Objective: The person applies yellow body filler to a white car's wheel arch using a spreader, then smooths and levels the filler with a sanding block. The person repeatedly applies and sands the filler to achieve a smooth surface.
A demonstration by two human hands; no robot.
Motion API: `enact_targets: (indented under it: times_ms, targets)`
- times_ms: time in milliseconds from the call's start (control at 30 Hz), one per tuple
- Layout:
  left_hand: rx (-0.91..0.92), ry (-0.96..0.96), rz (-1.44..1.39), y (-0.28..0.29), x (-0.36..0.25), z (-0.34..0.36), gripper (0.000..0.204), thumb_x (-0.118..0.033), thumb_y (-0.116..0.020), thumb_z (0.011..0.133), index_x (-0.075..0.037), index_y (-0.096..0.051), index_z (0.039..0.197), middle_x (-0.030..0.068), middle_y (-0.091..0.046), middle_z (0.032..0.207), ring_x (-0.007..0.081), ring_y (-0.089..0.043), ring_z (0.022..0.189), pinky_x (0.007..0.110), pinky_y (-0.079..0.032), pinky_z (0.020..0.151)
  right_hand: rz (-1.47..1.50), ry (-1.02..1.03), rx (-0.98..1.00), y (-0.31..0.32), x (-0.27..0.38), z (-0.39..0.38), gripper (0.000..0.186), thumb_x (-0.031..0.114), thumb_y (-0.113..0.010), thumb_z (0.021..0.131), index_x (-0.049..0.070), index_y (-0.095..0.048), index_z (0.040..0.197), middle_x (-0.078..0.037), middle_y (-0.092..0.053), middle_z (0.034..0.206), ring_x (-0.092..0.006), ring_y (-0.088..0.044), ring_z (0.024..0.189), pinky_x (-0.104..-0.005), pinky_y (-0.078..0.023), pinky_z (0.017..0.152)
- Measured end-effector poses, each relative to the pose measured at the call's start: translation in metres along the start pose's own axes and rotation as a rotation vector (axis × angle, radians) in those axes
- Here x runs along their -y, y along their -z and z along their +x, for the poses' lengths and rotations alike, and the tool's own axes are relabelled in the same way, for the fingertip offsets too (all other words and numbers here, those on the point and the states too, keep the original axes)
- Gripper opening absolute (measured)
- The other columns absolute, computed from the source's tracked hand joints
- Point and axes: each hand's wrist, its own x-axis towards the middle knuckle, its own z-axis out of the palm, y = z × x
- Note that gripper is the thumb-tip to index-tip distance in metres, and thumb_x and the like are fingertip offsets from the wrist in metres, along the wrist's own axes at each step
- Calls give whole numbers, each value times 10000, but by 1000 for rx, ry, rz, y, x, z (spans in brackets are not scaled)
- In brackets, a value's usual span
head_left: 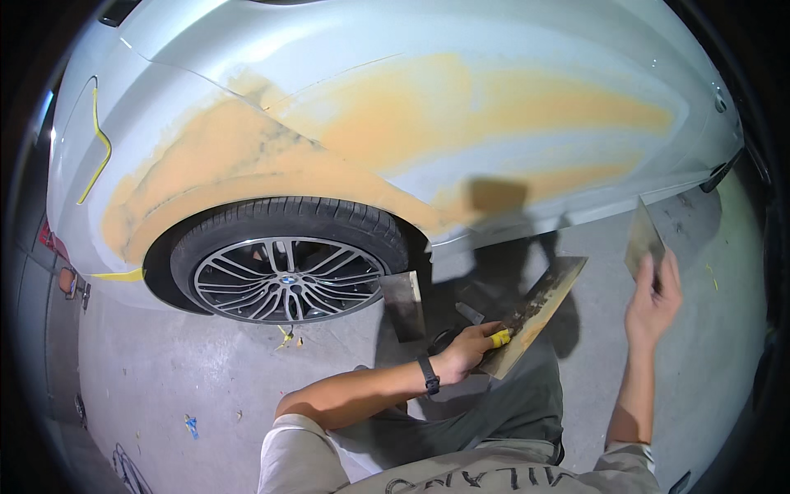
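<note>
My left hand (pixel 465 354), with a black watch on its wrist, is closed on the near edge of a flat rectangular filler board (pixel 539 317). Dark and tan smears cover the board, and a small bright yellow piece (pixel 500 337) sits at my fingertips. Off to the right, my right hand (pixel 655 306) pinches a thin flat filler spreader (pixel 644 235), its blade pointing up and away, apart from the car. Before me is a pale car body panel (pixel 535 152) with broad orange-yellow filler patches (pixel 370 123) over the wheel arch and door.
A wheel (pixel 288 280) with a multi-spoke rim stands at the left under the arch. Next to the tyre is another flat dark plate (pixel 401 306). A small grey object (pixel 470 313) lies beyond my left hand. Blue scrap (pixel 191 426) and yellow bits (pixel 286 336) litter the concrete floor.
</note>
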Motion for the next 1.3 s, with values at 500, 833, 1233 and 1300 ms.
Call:
enact_targets:
  times_ms: [500, 833, 1233, 1300]
  targets:
    - [76, 86, 86, 44, 5, 8, 378, -128, -532, 1100, 15, -590, 1445, 80, -706, 1271, 138, -707, 1046, 298, -586, 892, -90, 599, -326, -225, 180, 51, 371, -68, -688, 822, -8, -794, 1172, -151, -729, 1080, -341, -658, 919, -416, -574, 806]
    - [88, -30, 75, 43, -5, -8, 378, -164, -552, 1100, -12, -616, 1439, 52, -727, 1196, 106, -697, 1000, 278, -568, 860, 90, 707, -117, -276, 259, -25, 373, 32, -696, 796, -16, -758, 1161, -82, -675, 1040, -241, -601, 873, -356, -523, 741]
    - [136, 43, -106, 14, -16, -7, 394, -189, -538, 1115, -38, -596, 1474, 24, -722, 1191, 84, -688, 978, 272, -569, 844, -231, 611, 399, -57, 69, -48, 519, -115, -666, 781, -29, -731, 1289, -160, -680, 1115, -322, -624, 908, -396, -519, 818]
    - [175, -13, -154, 6, -17, -7, 420, -194, -536, 1121, -49, -567, 1514, 5, -712, 1212, 67, -683, 979, 262, -571, 832, -386, 510, 423, -30, 31, -65, 503, -108, -659, 811, -13, -738, 1298, -155, -668, 1098, -311, -609, 879, -400, -523, 804]
